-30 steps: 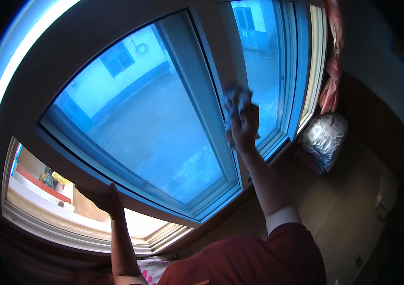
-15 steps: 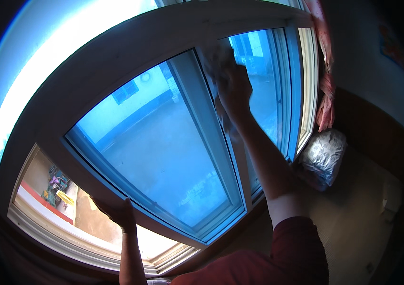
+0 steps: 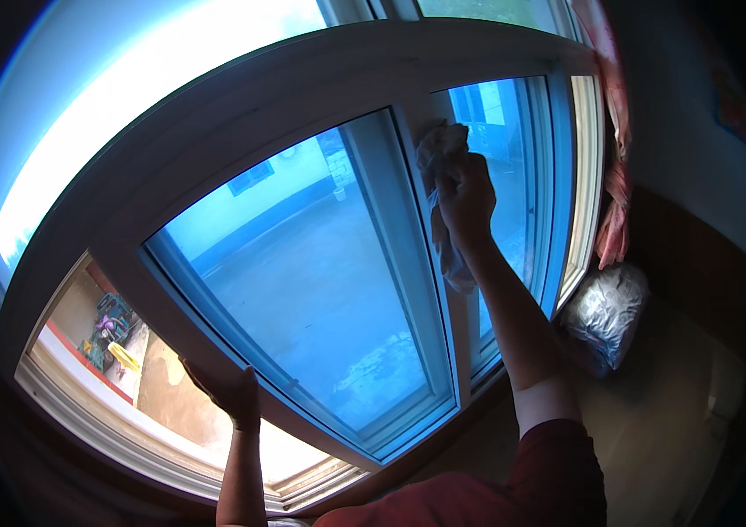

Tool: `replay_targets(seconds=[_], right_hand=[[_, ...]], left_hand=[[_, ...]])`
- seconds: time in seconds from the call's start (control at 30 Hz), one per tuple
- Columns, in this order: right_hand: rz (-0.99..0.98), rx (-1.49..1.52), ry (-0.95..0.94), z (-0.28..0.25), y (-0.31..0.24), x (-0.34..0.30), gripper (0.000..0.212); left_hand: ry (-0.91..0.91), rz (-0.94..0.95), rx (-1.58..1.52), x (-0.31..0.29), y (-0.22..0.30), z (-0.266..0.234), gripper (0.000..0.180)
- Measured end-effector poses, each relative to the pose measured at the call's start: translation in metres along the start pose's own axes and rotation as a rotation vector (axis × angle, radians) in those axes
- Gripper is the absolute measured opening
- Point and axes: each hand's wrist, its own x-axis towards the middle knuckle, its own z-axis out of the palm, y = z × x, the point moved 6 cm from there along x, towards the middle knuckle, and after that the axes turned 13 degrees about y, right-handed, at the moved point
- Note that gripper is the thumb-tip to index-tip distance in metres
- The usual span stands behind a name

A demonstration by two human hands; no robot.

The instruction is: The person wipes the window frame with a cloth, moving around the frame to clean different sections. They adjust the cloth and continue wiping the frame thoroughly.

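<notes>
My right hand [image 3: 468, 198] is closed around a pale, crumpled cloth [image 3: 443, 145] and presses it against the upright bar between two blue-tinted panes. Part of the cloth dangles below my fingers along that bar. Down at the left, my left hand [image 3: 225, 391] grips the side edge of the sliding window frame [image 3: 175, 329], its thumb on the near face and its fingers toward the opening. Through the large blue pane [image 3: 302, 272] a yard and a pale wall show.
Left of the frame, an open gap shows a yellow object [image 3: 124, 357] and cluttered items outside. A pink curtain [image 3: 616, 158] hangs at the right, above a shiny silvery bag [image 3: 605, 316]. The light window track [image 3: 162, 465] runs along the bottom.
My right hand and the cloth have come slightly down the upright bar. My left hand stays on the frame edge. The whole view has shifted a little.
</notes>
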Motion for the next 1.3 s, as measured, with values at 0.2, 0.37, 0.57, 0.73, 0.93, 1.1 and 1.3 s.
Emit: replay_targets(seconds=[0.2, 0.37, 0.57, 0.73, 0.93, 1.1, 1.3], right_hand=[[-0.208, -0.231, -0.093, 0.041, -0.079, 0.034, 0.022], [-0.175, -0.058, -0.077, 0.036, -0.087, 0.025, 0.021], [-0.091, 0.240, -0.133, 0.049, -0.120, 0.006, 0.016], [-0.245, 0.244, -0.141, 0.051, -0.220, -0.039, 0.017], [-0.193, 0.370, -0.230, 0.056, -0.266, -0.057, 0.019], [-0.129, 0.568, -0.239, 0.057, -0.320, -0.070, 0.026], [0.088, 0.725, -0.911, 0.076, -0.287, -0.052, 0.021]], left_hand=[[0.017, 0.040, -0.032, 0.000, -0.004, -0.012, 0.108], [0.025, 0.121, -0.088, 0.003, 0.019, -0.003, 0.106], [0.052, 0.198, -0.051, 0.011, 0.028, -0.009, 0.110], [0.017, 0.191, -0.074, 0.012, 0.029, -0.008, 0.111], [0.013, 0.172, -0.091, 0.013, 0.027, -0.010, 0.109], [0.046, 0.171, -0.048, 0.011, 0.027, -0.009, 0.105], [0.010, 0.161, -0.109, 0.017, 0.030, -0.016, 0.101]])
